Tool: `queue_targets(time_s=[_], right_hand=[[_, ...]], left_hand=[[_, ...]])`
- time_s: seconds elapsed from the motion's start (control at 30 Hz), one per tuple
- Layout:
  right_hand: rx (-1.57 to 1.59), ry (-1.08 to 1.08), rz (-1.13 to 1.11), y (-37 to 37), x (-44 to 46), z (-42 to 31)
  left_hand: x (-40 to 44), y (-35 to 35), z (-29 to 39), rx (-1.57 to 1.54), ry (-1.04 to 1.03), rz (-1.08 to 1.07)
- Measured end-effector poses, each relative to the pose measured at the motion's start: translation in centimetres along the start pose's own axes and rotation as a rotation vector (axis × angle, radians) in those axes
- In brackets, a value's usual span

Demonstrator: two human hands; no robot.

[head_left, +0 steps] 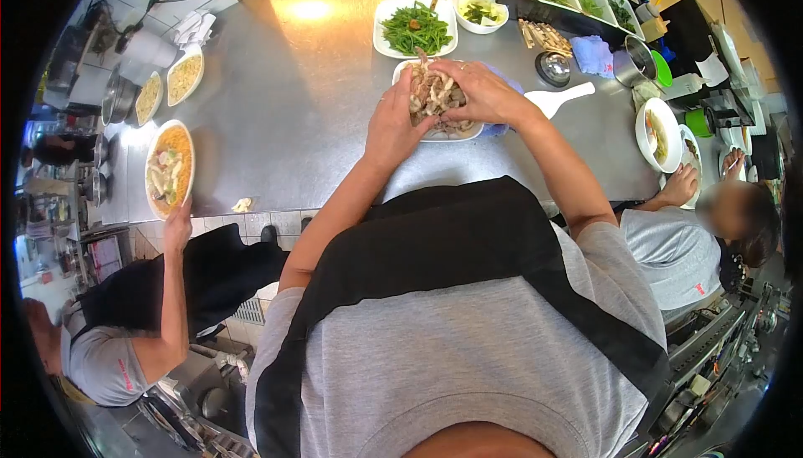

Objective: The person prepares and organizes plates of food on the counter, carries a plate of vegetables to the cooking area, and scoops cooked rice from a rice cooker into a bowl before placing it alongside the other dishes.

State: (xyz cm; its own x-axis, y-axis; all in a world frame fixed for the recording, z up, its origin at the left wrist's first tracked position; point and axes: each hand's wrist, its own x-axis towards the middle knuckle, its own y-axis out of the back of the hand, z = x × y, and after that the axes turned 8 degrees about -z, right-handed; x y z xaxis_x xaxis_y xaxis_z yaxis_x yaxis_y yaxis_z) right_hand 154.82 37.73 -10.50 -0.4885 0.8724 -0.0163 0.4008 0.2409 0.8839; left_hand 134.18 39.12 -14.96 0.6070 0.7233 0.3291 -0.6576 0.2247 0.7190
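A heap of pale, brownish cut meat [438,100] is piled on a white plate [452,138] at the middle of the steel counter. My left hand [396,125] cups the near left side of the heap, its fingers pointing up along it. From the right, my right hand [481,94] curves over the same heap, thumb and fingers pressed against it. Just beyond stands a square white plate of green beans [416,30], with a bowl of leafy greens [481,11] beside it. To the right lies a white flat paddle [556,100].
At left, a co-worker's hand [177,225] touches an oval dish of orange-yellow food [170,169]; two rice dishes [185,78] stand behind. Another person [682,245] works at right near a deep white bowl [658,135]. Trays of chopped greens [589,2] and a blue cloth [592,56] sit back right.
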Motion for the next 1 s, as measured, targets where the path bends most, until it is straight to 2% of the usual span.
queue_targets(time_s=[0.03,0.13,0.23,0.33,0.43,0.53,0.6,0.67,0.73,0.8,0.83,0.93,0.97,1.0], right_hand=[[-0.022,0.033,0.057,-0.2,0.1,-0.2],[0.147,-0.021,0.037,0.9,-0.6,-0.3],[0.201,-0.002,0.238,1.9,-2.9,0.8],[0.253,-0.384,0.092,3.6,-5.0,1.8],[-0.261,-0.27,0.117,0.9,-7.0,3.5],[-0.405,-0.249,0.069,-1.3,-6.9,3.6],[-0.506,-0.193,0.118,-1.9,-6.4,5.0],[-0.553,-0.194,0.062,-1.8,-6.4,5.5],[-0.486,-0.269,-0.19,0.0,-6.4,5.1],[-0.242,-0.192,-0.287,3.8,-6.4,4.5],[-0.219,-0.203,-0.327,6.6,-5.8,3.9],[-0.265,-0.171,-0.077,13.3,-3.3,6.3],[-0.217,-0.243,0.003,16.2,-2.4,6.1],[-0.29,-0.214,0.071,18.2,-0.9,8.8]], left_hand=[[0.0,0.1,0.2,-0.015,0.021,-0.002],[-0.4,1.0,0.4,-0.059,-0.018,-0.014],[-1.2,1.3,0.4,-0.032,0.017,0.008],[-1.8,1.3,-0.2,-0.051,0.083,-0.029],[-2.4,1.4,-0.2,-0.057,0.089,-0.016],[-3.4,1.2,-0.7,-0.058,0.059,0.084],[-4.1,1.3,-1.2,-0.094,0.106,0.135],[-5.0,1.4,-2.1,-0.107,0.172,0.184],[-6.1,2.1,-2.8,-0.091,0.247,0.223],[-7.3,3.1,-3.8,-0.076,0.309,0.251],[-7.9,3.5,-4.2,-0.057,0.329,0.28],[-9.7,4.0,-5.2,-0.001,0.384,0.346],[-10.0,3.9,-5.3,0.012,0.398,0.364],[-10.3,3.8,-5.3,0.026,0.415,0.381]])
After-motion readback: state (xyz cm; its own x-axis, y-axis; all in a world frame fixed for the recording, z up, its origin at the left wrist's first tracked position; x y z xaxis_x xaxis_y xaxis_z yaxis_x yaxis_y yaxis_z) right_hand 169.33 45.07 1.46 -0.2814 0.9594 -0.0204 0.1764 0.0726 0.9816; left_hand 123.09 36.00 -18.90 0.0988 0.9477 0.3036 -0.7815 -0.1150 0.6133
